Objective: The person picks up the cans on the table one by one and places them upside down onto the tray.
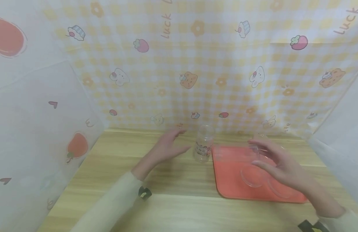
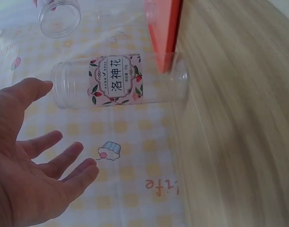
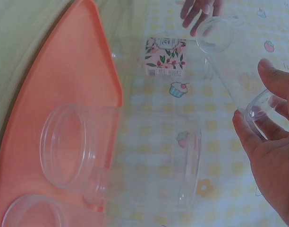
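A clear jar (image 1: 203, 148) with a pink floral label stands upright on the wooden table, just left of the orange tray (image 1: 228, 187). Beside it, my left hand (image 1: 164, 149) has its fingers spread and relaxed; in the left wrist view they lie near the jar's neck (image 2: 62, 85), apart from it in the head view. Over the tray, my right hand (image 1: 283, 164) holds a clear, unlabelled jar (image 1: 237, 153) by one end. That jar lies sideways, its far end pointing toward the labelled jar. Thumb and fingers curl round its rim (image 3: 260, 106) in the right wrist view.
Two more clear containers (image 3: 149, 156) stand on the tray below my right hand, partly hidden in the head view. A yellow checked cloth (image 1: 219, 64) hangs behind the table, and white sheets (image 1: 36, 129) close off both sides.
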### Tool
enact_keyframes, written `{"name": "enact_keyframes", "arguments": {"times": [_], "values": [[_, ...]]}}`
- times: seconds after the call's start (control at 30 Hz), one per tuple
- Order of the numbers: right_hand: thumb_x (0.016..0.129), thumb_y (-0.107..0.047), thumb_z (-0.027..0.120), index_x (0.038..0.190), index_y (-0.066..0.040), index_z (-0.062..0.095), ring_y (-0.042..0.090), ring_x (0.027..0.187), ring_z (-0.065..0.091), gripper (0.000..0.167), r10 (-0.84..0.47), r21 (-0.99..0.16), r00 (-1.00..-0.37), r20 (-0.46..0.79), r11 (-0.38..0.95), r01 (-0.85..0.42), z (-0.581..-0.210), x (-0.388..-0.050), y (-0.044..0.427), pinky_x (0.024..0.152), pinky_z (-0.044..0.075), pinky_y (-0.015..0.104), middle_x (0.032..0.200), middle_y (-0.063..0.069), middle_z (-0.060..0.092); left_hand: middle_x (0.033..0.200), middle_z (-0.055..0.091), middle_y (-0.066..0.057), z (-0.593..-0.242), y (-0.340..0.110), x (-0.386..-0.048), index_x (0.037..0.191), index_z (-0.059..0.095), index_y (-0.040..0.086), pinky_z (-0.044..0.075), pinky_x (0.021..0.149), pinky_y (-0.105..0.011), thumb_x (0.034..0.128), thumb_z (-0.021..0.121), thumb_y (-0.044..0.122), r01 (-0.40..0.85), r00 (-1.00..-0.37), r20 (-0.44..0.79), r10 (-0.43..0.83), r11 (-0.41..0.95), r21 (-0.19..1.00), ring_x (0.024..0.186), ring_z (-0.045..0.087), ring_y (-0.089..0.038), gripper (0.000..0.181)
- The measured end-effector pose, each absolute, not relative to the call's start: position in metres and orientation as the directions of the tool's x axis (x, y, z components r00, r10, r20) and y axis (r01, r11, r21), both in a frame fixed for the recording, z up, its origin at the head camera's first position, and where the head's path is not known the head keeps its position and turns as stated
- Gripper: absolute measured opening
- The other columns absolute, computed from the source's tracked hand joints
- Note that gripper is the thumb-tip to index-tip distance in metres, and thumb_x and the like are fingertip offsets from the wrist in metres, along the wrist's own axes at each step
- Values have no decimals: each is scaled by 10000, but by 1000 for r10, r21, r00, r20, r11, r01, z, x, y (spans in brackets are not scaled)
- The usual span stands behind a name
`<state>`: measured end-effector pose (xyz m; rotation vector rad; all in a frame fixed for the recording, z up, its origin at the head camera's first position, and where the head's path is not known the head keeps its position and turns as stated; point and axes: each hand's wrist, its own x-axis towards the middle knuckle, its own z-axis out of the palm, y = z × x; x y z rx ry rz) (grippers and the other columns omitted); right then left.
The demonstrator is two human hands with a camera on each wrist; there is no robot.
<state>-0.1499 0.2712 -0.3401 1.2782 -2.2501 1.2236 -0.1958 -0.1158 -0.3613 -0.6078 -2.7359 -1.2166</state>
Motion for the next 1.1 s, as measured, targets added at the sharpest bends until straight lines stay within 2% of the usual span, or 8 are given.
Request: {"name": "enact_keyframes", "arguments": {"times": [0.13,0.23,0.33,0.53,0.77,0.9,1.1], "values": [[639,317,736,1406,124,477,186,1248,575,832,-571,-515,-559,601,258,-817,-339,-151,275,998,482,264,1354,188,578,1455,540,-45,-356,-107,-200,1468,524,133,429,1074,-457,889,784,421,388,-919,231,321,626,676,1296,515,-240,697],[653,308,745,1404,105,492,192,1238,584,818,-570,-518,-584,578,297,-802,-334,-147,277,997,482,255,1351,168,588,1455,540,-22,-355,-100,-204,1475,522,156,422,1079,-452,887,783,434,394,-917,236,322,627,672,1302,502,-210,701],[660,300,748,1408,102,494,179,1238,583,815,-576,-511,-583,572,306,-803,-331,-146,279,999,480,253,1357,169,588,1464,530,1,-355,-92,-210,1473,525,186,411,1086,-450,884,785,444,419,-906,257,337,615,668,1318,477,-189,694],[641,315,743,1396,123,492,184,1257,564,818,-601,-507,-559,572,276,-816,-327,-148,284,1012,469,251,1369,184,570,1519,476,-50,-348,-75,-219,1496,491,119,339,1145,-446,915,738,473,521,-853,315,416,645,559,1387,412,-216,723],[743,264,738,1433,17,504,151,1267,550,769,-605,-543,-635,480,364,-757,-313,-145,284,1031,445,222,1382,85,572,1485,501,-74,-336,-54,-223,1493,499,112,428,1085,-441,905,716,554,539,-842,306,444,694,477,1351,459,-255,766],[775,246,727,1432,-13,515,147,1254,556,737,-619,-534,-627,472,365,-762,-306,-143,284,1029,447,215,1360,94,580,1463,525,-75,-333,-45,-228,1485,506,103,440,1077,-394,911,720,534,543,-840,273,469,730,416,1322,488,-245,749],[794,240,714,1439,-28,510,164,1244,560,728,-629,-534,-629,457,371,-759,-301,-142,286,1028,449,216,1361,102,576,1454,540,-63,-331,-35,-231,1476,526,134,438,1078,-393,935,691,525,546,-838,237,492,762,349,1307,506,-241,687]]}}
